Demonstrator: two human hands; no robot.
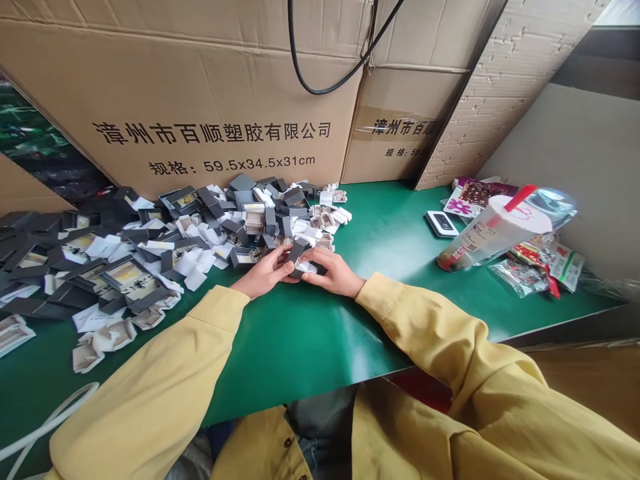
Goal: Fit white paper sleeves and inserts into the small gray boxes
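Note:
Between my two hands is a small dark grey box (pixel 299 251) with a white piece (pixel 306 267) at its lower side. My left hand (pixel 270 271) grips it from the left, thumb and fingers closed round it. From the right, my right hand (pixel 331 269) is closed on the same box, fingers bent over its edge. Just behind and to the left lies a heap of similar dark grey boxes (pixel 243 185), many gaping, mixed with white paper inserts (pixel 196 265) and pale moulded trays (pixel 107 338).
Big printed cardboard cartons (pixel 220 87) wall off the back of the green table (pixel 280 360). On the right stand a clear drink cup (pixel 483 233) with a red straw, a small white device (pixel 442 224) and snack packets (pixel 543 263). A white cable (pixel 50 423) crosses the front left.

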